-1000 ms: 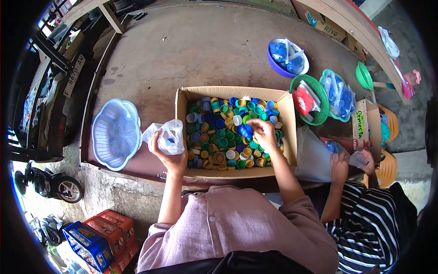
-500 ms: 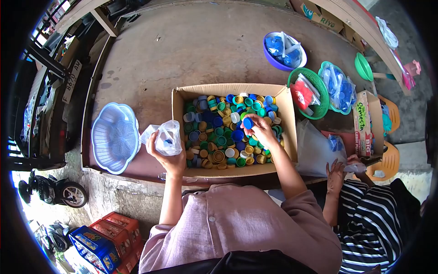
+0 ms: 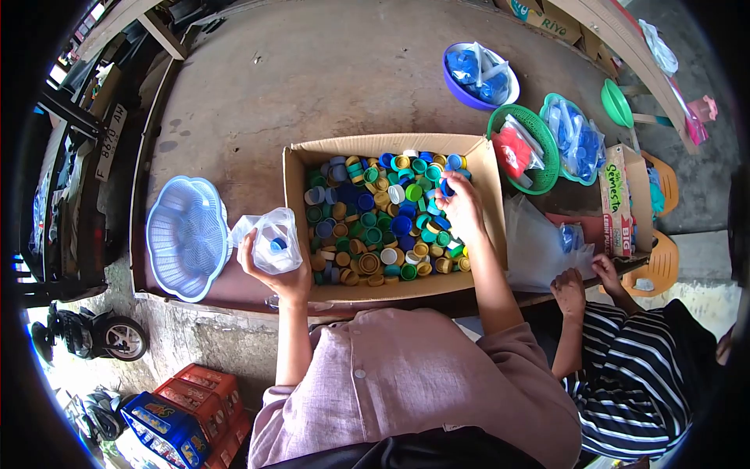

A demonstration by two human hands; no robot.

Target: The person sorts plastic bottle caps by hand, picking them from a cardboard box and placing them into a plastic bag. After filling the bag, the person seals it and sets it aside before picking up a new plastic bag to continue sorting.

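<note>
Over the cardboard box (image 3: 487,168)'s far right part, I find the right hand (image 3: 464,206) pinching a blue bottle cap (image 3: 447,188). Beside the box, the left hand (image 3: 275,275) grasps a translucent plastic bag (image 3: 287,227). I advise a light grip, bag mouth wide.

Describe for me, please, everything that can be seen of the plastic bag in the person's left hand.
The plastic bag is thin, whitish and see-through, apparently soft film, with creased sides. Its mouth stands open towards the camera, and something blue, apparently a cap, shows within. The left hand grips it from below and the side. It is held between the pale blue basket and the cardboard box; whether it touches either is unclear.
</note>
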